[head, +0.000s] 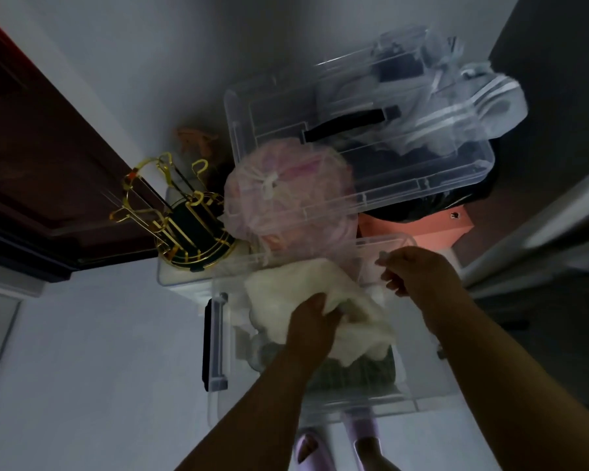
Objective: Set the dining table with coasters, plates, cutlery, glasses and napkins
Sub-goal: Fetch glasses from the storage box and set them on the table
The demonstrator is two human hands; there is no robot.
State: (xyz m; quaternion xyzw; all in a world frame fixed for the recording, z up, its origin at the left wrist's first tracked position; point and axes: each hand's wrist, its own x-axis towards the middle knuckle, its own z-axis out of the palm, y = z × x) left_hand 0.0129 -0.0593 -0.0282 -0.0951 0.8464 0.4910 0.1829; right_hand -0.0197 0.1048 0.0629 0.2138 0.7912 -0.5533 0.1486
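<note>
a dim corner by a dark door [31, 164]. your left hand [315, 317] grips the cream cloth [296, 290] inside the clear bin [218, 334], toward its near left corner. your right hand [415, 277], fingers curled, seems to pinch the bin's far edge. a gold rack [170, 219] stands beside it.

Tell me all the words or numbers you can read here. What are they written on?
None can be read.
The salmon-pink box carries one small dark mark near its corner, too small and blurred to tell if it is a word or a logo.
The clear storage bin, the clear lid, the pink mesh bag and the cream cloth gripped by the left hand show no print.
</note>
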